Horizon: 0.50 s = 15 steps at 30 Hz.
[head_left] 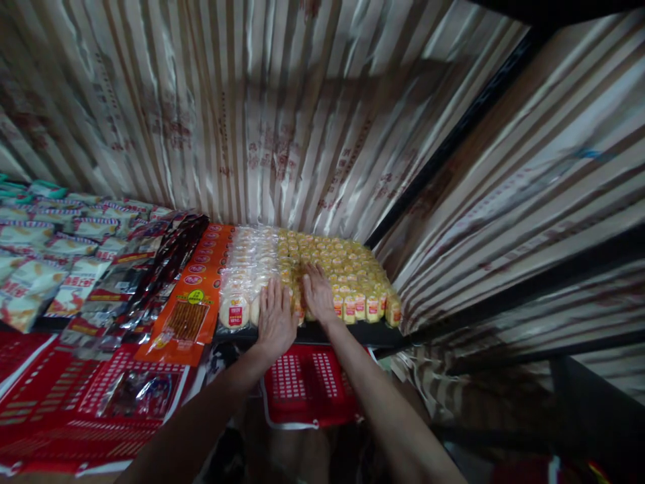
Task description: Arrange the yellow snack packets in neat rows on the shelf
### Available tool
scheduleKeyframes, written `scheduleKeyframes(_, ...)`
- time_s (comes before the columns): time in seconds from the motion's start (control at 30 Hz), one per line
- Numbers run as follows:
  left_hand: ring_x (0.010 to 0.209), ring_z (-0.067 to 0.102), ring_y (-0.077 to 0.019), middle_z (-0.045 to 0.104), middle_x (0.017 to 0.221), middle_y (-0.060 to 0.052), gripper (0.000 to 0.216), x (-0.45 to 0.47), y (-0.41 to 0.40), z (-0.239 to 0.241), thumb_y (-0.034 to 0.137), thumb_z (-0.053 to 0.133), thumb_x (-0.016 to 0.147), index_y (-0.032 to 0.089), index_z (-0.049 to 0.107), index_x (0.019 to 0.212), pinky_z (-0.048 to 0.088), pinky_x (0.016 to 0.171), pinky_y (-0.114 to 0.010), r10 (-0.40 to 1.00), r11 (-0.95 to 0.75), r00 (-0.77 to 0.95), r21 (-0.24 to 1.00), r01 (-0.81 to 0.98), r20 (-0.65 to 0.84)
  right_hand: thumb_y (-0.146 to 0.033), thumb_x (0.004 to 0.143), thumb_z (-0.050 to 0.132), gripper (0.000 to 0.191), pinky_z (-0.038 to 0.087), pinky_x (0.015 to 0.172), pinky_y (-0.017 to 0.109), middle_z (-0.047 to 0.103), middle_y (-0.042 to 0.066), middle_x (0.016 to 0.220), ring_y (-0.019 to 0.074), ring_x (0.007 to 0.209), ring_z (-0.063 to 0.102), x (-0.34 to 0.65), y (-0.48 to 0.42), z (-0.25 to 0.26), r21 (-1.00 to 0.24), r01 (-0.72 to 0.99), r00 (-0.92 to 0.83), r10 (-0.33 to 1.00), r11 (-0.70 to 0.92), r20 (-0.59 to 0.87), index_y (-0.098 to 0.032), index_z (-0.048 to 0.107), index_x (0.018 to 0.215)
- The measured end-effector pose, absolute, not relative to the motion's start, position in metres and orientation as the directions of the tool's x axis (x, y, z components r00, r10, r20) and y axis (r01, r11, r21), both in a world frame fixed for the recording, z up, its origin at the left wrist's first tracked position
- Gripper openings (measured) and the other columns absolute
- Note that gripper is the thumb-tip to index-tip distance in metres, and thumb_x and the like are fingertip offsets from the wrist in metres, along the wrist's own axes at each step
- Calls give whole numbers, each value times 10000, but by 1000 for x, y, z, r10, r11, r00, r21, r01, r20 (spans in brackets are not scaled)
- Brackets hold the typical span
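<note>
My left hand (275,316) lies flat, fingers stretched out, on clear-wrapped pale round buns (246,275) stacked on a dark shelf (363,333). Beside it my right hand (317,292) rests with fingers spread on rows of small yellow wrapped cakes (347,269) that fill the shelf's right half. Neither hand holds anything. Both forearms reach up from the bottom of the view.
Orange snack packs (194,302) and dark red packs (161,269) lie left of the buns, with white and red bags (45,262) further left. A red basket (307,386) sits below my arms. Striped paper (282,114) covers the back and right walls.
</note>
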State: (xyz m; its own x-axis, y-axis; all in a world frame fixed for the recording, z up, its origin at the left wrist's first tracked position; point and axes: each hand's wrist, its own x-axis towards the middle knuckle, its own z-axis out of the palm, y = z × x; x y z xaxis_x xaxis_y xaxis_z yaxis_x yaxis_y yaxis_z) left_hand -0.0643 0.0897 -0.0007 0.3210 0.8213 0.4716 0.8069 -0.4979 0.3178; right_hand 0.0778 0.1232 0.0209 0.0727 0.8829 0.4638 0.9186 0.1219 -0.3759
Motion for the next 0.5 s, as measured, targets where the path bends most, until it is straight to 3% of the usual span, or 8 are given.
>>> scheduleKeyframes(0.2, 1400, 85, -316, 222, 1482, -218, 732, -56, 120, 7, 497, 438, 837, 46, 294, 1394, 127, 1122, -517, 811, -509, 340, 289, 811, 476, -489, 950, 87, 643, 282, 1065, 431, 568, 104, 1262, 211, 1251, 398, 99, 174, 37, -459, 886, 61, 962, 71, 265, -122, 458, 1325)
scheduleKeyframes(0.5, 1367, 213, -351, 361, 1430, -187, 773, -44, 164, 19, 612, 417, 798, 106, 356, 1379, 135, 1103, -537, 871, -448, 326, 323, 833, 367, -486, 953, 92, 608, 303, 1022, 436, 567, 81, 1266, 216, 1218, 410, 108, 210, 33, -448, 885, -12, 968, 127, 252, -169, 377, 1386)
